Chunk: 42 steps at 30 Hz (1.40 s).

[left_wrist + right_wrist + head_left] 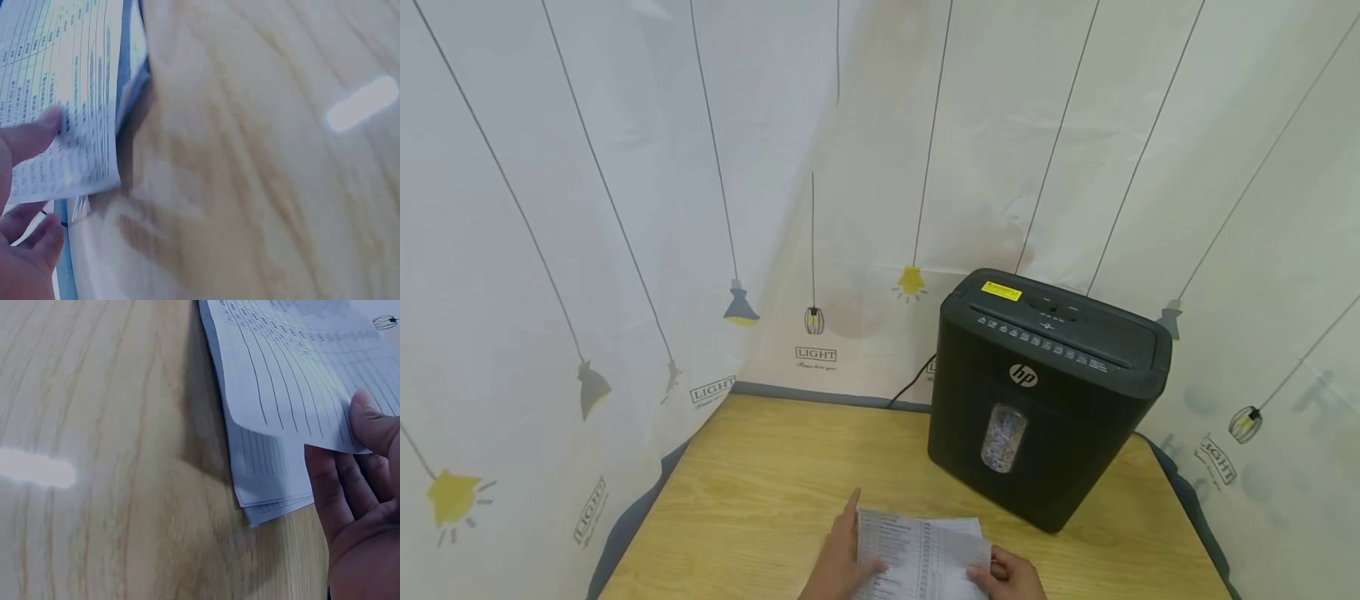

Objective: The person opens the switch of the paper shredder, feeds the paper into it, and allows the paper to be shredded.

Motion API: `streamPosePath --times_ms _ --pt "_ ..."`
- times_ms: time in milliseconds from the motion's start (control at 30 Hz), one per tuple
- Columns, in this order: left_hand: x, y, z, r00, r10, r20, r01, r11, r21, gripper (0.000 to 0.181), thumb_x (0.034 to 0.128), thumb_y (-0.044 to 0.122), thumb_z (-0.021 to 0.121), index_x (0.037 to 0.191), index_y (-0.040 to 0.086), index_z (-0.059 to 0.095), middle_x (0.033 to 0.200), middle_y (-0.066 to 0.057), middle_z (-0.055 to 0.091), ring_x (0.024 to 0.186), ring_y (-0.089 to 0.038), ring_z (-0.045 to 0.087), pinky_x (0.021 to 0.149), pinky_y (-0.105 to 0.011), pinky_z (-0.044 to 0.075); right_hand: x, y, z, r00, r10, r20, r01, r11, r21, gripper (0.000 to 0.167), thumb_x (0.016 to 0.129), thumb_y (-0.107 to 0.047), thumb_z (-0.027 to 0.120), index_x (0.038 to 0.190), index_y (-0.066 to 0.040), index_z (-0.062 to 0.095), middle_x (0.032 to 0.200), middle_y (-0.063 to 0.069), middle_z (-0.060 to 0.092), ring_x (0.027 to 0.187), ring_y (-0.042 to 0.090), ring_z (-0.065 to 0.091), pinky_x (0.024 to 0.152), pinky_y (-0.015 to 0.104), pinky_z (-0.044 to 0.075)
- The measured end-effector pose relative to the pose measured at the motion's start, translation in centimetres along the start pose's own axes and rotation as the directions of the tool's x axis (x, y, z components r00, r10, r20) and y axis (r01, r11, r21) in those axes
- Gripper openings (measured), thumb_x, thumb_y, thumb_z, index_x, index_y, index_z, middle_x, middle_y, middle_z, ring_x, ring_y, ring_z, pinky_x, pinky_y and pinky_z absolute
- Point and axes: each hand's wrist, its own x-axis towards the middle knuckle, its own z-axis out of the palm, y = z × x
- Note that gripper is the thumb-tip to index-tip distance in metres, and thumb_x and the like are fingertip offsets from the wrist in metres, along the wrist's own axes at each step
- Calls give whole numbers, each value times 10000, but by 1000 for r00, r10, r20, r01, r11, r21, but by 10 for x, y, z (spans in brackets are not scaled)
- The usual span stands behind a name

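Observation:
A printed sheet of paper, covered in rows of a table, is held up between both hands at the front of the table. My left hand grips its left side, thumb on the printed face and the other fingers behind. On the right edge, my right hand pinches the same sheet between thumb and fingers. In the right wrist view, more paper sheets lie beneath it on the table, partly covered. A black HP paper shredder stands upright beyond the right hand, apart from both hands.
The wooden table extends to the left of the shredder and in front of it. Behind runs a black power cord. A pale curtain printed with hanging lamps encloses the table at the back and sides.

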Motion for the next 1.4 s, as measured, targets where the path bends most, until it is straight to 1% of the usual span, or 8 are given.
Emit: streamPosePath --times_ms 100,200,267,400,733,933,1200,1400 --pt "3 2 -3 1000 -11 -7 10 996 -84 823 866 246 804 1547 59 382 1371 -204 615 1224 -403 637 994 -566 538 -1 -3 0 1000 2 -10 -1 1000 18 651 855 -403 825 1228 110 676 965 185 792 793 210 773 643 354 611" --pt "5 3 -5 997 -68 19 71 980 -186 445 957 233 710 1335 28 596 1220 -124 699 1039 -244 726 852 -372 615 -1 -5 1 1000 3 -17 -3 999 40 630 849 -418 826 1190 98 704 933 171 795 767 207 773 629 347 610" --pt "5 4 -6 996 -89 30 93 967 -237 288 985 220 679 1203 32 661 1147 -112 714 929 -185 745 731 -290 618 -1 -6 1 1000 1 -19 0 999 51 603 851 -417 824 1171 84 720 906 159 797 742 205 769 617 339 607" --pt "7 6 -9 997 -76 27 81 960 -267 125 991 199 670 1035 84 687 1054 -84 717 834 -147 741 670 -261 606 0 -10 -1 999 -24 -35 26 999 35 553 872 -395 807 1147 78 733 862 156 794 712 202 760 600 333 600" --pt "19 21 -18 996 68 -49 -74 988 -137 162 1002 177 653 1132 93 700 1029 -55 749 845 -38 692 686 -195 585 0 -34 -6 992 -55 -116 47 996 -72 492 913 -337 776 1184 71 723 960 173 792 803 188 753 660 334 605" --pt "27 34 -25 993 102 -59 -110 982 -150 169 1004 166 642 1141 85 698 1065 -86 754 868 -73 717 704 -190 594 0 -51 -9 981 -50 -190 27 993 -118 494 915 -349 773 1190 59 725 1054 191 779 889 218 761 720 372 622" --pt "40 50 -29 988 135 -73 -144 981 -134 118 1006 203 647 1088 142 706 1072 -40 760 921 -82 712 754 -192 586 1 -70 -19 961 -126 -248 89 984 -157 335 910 -285 782 1140 -41 776 987 96 802 821 121 747 667 268 589" --pt "57 68 -32 972 209 -107 -219 972 -85 107 1008 197 650 1069 136 714 1050 -25 766 923 -98 712 748 -203 580 3 -89 -33 940 -192 -282 154 976 -152 263 905 -227 789 1092 -43 788 929 103 803 747 94 738 640 254 581"
